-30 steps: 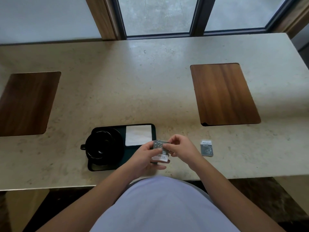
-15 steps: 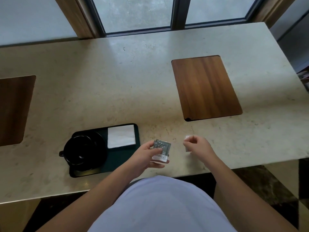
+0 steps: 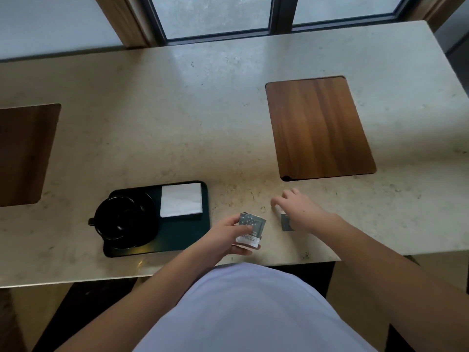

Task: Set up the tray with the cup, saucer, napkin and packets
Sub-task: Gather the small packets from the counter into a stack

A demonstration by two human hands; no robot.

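A dark tray (image 3: 185, 238) lies near the counter's front edge. On its left half a black cup (image 3: 119, 218) stands on a black saucer (image 3: 148, 233). A white folded napkin (image 3: 181, 203) covers the tray's back right corner. My left hand (image 3: 229, 233) hovers just right of the tray and grips a small stack of grey and white packets (image 3: 251, 228). My right hand (image 3: 298, 212) rests on the counter over another grey packet (image 3: 286, 222), fingers spread; most of that packet is hidden under the hand, and I cannot tell whether it is gripped.
A wooden board (image 3: 318, 128) is set into the stone counter (image 3: 177, 110) at the back right, another wooden board (image 3: 24, 153) at the left edge. A window frame (image 3: 281, 15) runs along the far side. The counter's front edge passes just below my hands.
My right hand left the packets in my left hand and moved right, down onto the lone packet on the counter. The left hand kept its stack. The camera view shifted.
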